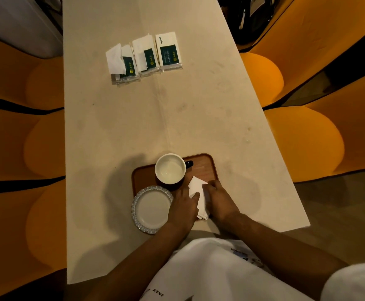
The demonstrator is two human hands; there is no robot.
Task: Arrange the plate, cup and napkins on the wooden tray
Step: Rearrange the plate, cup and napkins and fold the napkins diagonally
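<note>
A wooden tray (205,166) lies near the table's front edge. On its far left stands a dark cup (170,171) with a white inside, handle pointing right. A white plate (151,209) with a patterned rim rests on the tray's near left corner and overhangs it. White folded napkins (195,186) lie on the tray's right half. My left hand (182,208) and my right hand (219,199) both press flat on the napkins, fingers pinching their edges.
Three packs of napkins (144,57) lie side by side far up the beige table (116,131), the left one with a tissue sticking out. Orange seats (303,144) flank the table on both sides. My white clothing fills the bottom.
</note>
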